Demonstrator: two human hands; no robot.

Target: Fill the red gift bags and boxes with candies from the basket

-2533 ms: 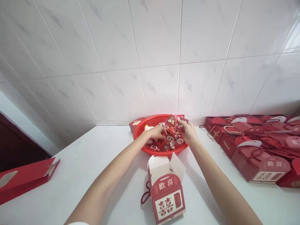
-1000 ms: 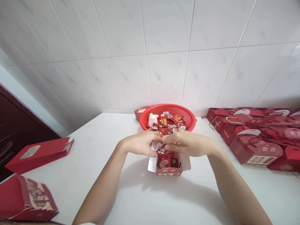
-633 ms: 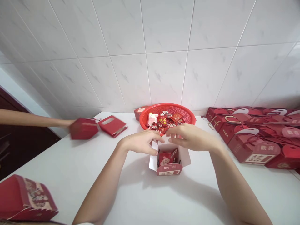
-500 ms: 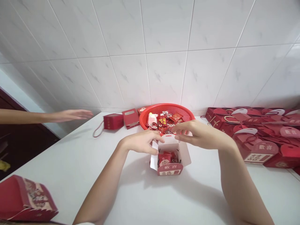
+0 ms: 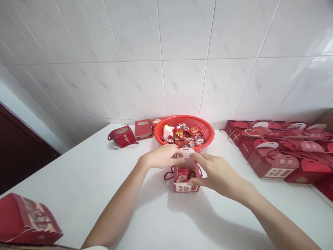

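Red gift box [image 5: 186, 189] is sitting open-topped around the middle of the white table [image 5: 153, 222], just past and to the right of a bigger patterned box [image 5: 31, 222] that's cut off in the near left corner. Shiny red packets [image 5: 182, 175] are piled inside it, and loops of dark red cord [image 5: 169, 173] poke out on both sides.

The person's right hand [image 5: 208, 170] is on its right side, thumb at the near rim and forefinger up by the far flap [image 5: 186, 150], so those two are spread pretty wide. The left hand [image 5: 163, 156] is at the far left corner, fingers bent and a small gap showing between thumb and forefinger; can't really tell if it's pinching any cardboard.

Over on the right there's a whole bunch of closed red boxes [image 5: 272, 166] packed in rows running toward the wall, some with cord handles. On the far left, a box with gold print [image 5: 125, 136] lies tilted, right near a flat-looking red box [image 5: 143, 128] with a pale oblong on it.

Just beyond the open box is a red plastic basket [image 5: 211, 134], loaded with wrapped sweets [image 5: 194, 140] plus one pale pink packet [image 5: 168, 131]. Farthest back, pale marbled wall tiles [image 5: 182, 88].
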